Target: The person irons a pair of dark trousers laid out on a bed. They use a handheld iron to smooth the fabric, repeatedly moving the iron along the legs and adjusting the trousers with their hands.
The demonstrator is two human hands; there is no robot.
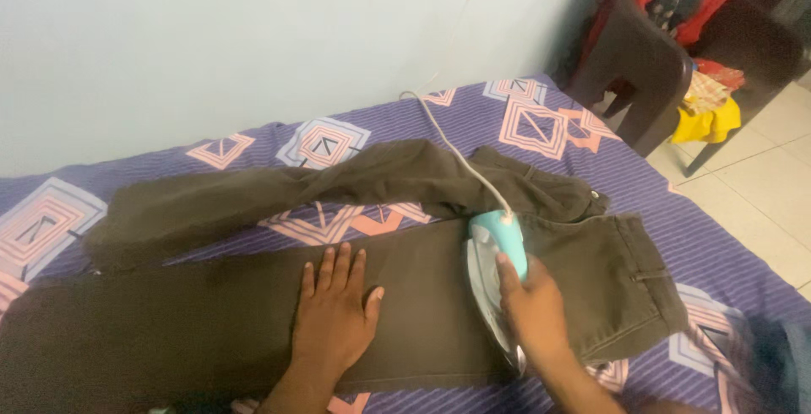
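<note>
My right hand (534, 308) grips the iron (494, 275) closed on the trousers (422, 296), whose long axis runs leftward; my left hand (334, 313) lies flat and open just left of it.

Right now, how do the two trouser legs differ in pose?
The near trouser leg lies flat and straight along the bed; the far trouser leg is swung away, bent and rumpled. The left hand presses flat on the near leg, and the right hand holds the blue-and-white iron on it; nothing touches the far leg except the iron's cord crossing it. Both are the same dark olive-brown cloth, on the purple patterned bedsheet.
</note>
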